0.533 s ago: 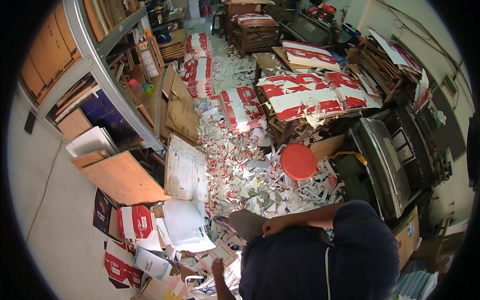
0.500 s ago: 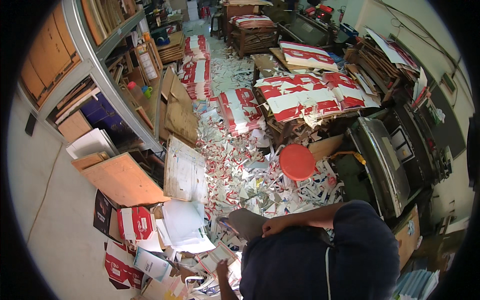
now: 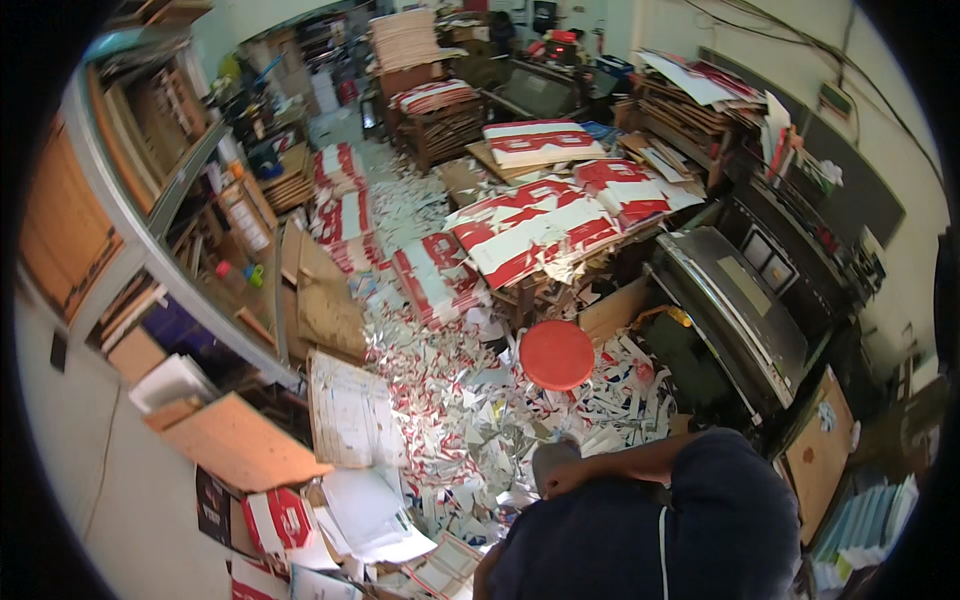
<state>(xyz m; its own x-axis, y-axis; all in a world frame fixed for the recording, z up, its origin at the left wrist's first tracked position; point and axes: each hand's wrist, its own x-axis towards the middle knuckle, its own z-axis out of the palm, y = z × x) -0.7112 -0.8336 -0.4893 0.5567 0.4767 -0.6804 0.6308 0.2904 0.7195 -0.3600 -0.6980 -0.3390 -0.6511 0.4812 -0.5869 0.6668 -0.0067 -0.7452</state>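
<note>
My right hand [image 3: 562, 480] is curled shut by a grey thing [image 3: 552, 458] at twelve o'clock; paper scraps [image 3: 450, 400] crowd around.

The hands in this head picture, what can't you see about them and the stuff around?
- Right hand: its fingers curl against a grey thing, too hidden to tell what it is.
- Left hand: only an arm at the lower edge shows; the dark blue shirt and the edge cut it off.
- Paper scraps: too small to tell apart.
- Red stool: its legs are hidden under the seat.
</note>
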